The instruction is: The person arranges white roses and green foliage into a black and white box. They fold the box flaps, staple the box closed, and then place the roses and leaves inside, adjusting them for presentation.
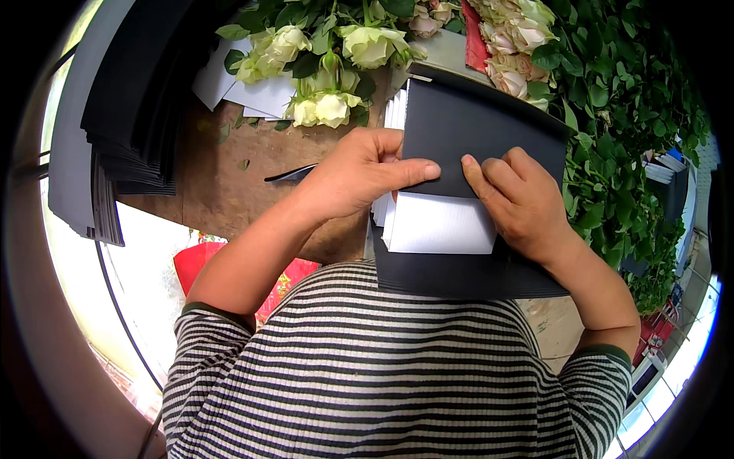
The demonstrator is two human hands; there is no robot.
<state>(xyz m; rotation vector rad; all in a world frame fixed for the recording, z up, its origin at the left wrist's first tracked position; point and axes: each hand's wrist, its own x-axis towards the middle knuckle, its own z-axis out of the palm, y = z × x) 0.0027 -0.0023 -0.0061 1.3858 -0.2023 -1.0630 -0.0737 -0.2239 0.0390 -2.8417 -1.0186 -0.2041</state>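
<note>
Sheets (459, 183) folded under left hand (359, 172) and right hand (520, 203) grip.

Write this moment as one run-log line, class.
left hand: thumb on black sheet | right hand: fingers on same sheet | white sheets beneath | pale roses behind

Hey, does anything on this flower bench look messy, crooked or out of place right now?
Mostly tidy. Loose green leaves lie scattered on the brown tabletop below the white roses. The left hand and right hand hold a dark folded sheet over a white stack.
</note>
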